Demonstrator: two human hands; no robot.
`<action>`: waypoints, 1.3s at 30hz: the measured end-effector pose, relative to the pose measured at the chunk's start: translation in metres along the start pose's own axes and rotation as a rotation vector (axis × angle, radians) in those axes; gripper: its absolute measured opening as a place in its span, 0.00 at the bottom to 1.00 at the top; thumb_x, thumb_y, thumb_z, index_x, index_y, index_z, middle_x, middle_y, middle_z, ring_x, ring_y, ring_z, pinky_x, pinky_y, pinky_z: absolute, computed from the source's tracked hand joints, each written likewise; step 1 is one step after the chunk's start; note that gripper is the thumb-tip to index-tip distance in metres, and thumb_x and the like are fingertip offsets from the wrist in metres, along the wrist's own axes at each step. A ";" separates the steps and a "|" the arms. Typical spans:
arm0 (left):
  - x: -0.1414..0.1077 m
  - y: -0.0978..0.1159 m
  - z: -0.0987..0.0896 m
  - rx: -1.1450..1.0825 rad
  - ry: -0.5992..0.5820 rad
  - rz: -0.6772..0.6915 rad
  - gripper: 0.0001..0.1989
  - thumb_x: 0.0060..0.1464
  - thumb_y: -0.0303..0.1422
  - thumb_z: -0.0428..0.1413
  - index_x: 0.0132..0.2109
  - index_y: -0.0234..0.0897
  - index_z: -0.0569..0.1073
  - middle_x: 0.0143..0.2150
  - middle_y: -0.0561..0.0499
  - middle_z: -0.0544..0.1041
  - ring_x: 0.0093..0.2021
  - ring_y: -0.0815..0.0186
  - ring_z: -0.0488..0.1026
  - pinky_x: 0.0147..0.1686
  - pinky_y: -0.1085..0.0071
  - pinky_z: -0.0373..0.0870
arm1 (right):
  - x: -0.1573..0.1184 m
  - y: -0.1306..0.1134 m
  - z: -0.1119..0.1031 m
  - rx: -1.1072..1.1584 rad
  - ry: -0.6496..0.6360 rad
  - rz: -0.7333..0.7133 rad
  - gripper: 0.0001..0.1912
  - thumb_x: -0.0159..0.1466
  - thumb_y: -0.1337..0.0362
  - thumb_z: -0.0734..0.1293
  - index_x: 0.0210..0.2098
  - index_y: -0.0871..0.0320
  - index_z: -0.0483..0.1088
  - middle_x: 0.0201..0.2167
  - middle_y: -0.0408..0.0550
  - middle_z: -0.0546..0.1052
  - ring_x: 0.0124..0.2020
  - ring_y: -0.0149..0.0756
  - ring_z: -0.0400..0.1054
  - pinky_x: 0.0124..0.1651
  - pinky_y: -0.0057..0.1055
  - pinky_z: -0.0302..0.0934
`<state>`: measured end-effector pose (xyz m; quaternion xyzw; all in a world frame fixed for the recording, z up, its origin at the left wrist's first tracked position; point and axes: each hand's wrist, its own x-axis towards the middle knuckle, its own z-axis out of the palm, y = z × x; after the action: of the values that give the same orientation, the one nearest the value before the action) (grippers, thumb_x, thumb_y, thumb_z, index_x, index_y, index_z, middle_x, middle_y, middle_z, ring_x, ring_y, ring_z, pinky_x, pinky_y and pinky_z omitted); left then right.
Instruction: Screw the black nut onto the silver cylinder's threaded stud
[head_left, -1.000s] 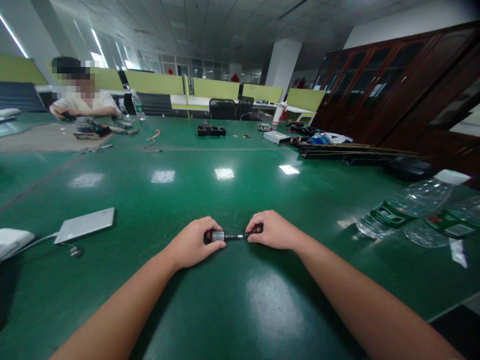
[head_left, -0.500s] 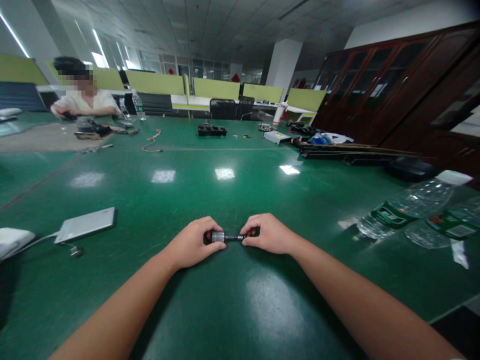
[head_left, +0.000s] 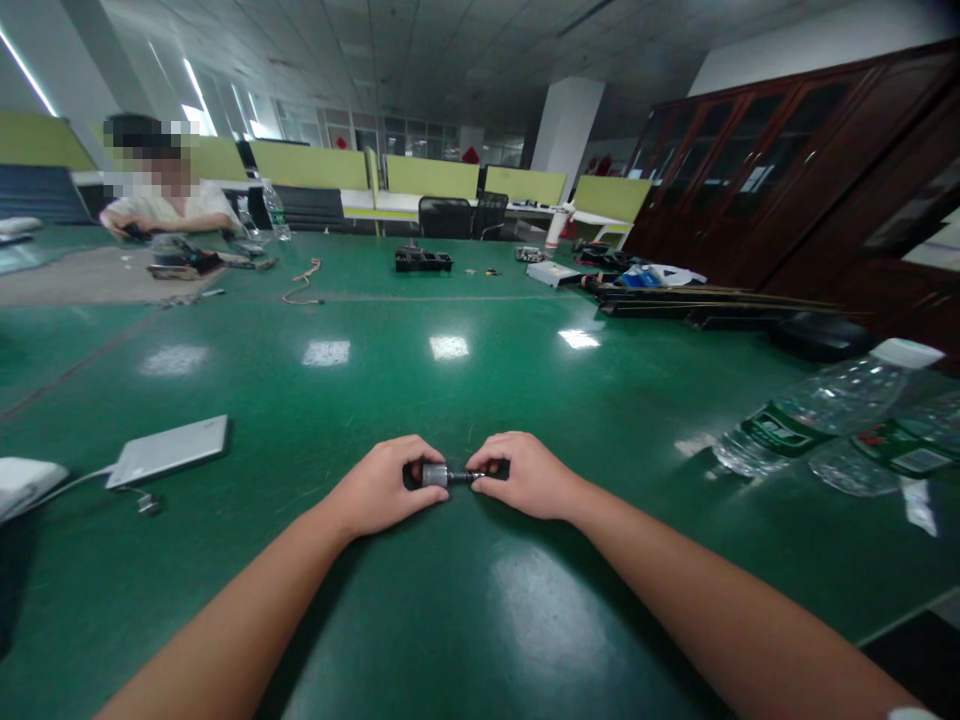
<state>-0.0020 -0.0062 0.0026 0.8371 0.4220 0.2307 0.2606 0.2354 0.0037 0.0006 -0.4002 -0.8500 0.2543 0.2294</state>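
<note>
Low over the green table, my left hand grips a silver metal cylinder between thumb and fingers. A thin dark shaft extends from the cylinder's right end. My right hand pinches the shaft's right part, with the fingertips close to the cylinder. The two hands face each other with a small gap between their fingertips. The fingers hide the outer ends of both parts.
Two water bottles stand at the right. A silver flat device with a cable lies at the left. Farther back are a black tray, a coiled cord and dark metal strips. A person sits at the far left.
My right hand has moved left, nearer to my left hand, and less of the shaft shows between them. My left hand has barely shifted.
</note>
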 end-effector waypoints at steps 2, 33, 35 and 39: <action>0.000 0.000 0.000 0.006 0.000 0.002 0.12 0.51 0.36 0.64 0.43 0.37 0.76 0.36 0.51 0.75 0.35 0.64 0.72 0.36 0.70 0.67 | 0.000 -0.003 0.003 -0.032 0.020 -0.024 0.07 0.57 0.68 0.72 0.36 0.57 0.79 0.29 0.43 0.78 0.31 0.31 0.70 0.40 0.30 0.60; 0.000 0.000 -0.001 0.030 -0.015 0.073 0.11 0.56 0.37 0.60 0.45 0.39 0.78 0.38 0.50 0.77 0.38 0.64 0.73 0.39 0.70 0.67 | 0.006 -0.006 0.021 -0.077 0.066 -0.086 0.07 0.58 0.66 0.72 0.38 0.56 0.78 0.31 0.44 0.79 0.34 0.34 0.70 0.47 0.34 0.57; 0.000 0.000 -0.001 0.024 -0.012 0.071 0.11 0.56 0.37 0.60 0.44 0.38 0.78 0.38 0.49 0.77 0.38 0.64 0.74 0.39 0.70 0.67 | 0.006 -0.007 0.020 -0.082 0.059 -0.085 0.07 0.59 0.65 0.72 0.38 0.56 0.78 0.31 0.44 0.79 0.34 0.33 0.71 0.47 0.34 0.57; 0.001 0.000 0.000 0.027 0.005 0.062 0.11 0.55 0.38 0.61 0.44 0.38 0.78 0.38 0.49 0.77 0.38 0.64 0.73 0.39 0.70 0.67 | 0.006 -0.007 0.019 -0.080 0.056 -0.098 0.07 0.59 0.64 0.72 0.37 0.57 0.78 0.30 0.44 0.79 0.34 0.33 0.71 0.46 0.33 0.58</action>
<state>-0.0019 -0.0051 0.0029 0.8526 0.3995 0.2353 0.2409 0.2169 -0.0004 -0.0083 -0.3739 -0.8712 0.1974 0.2493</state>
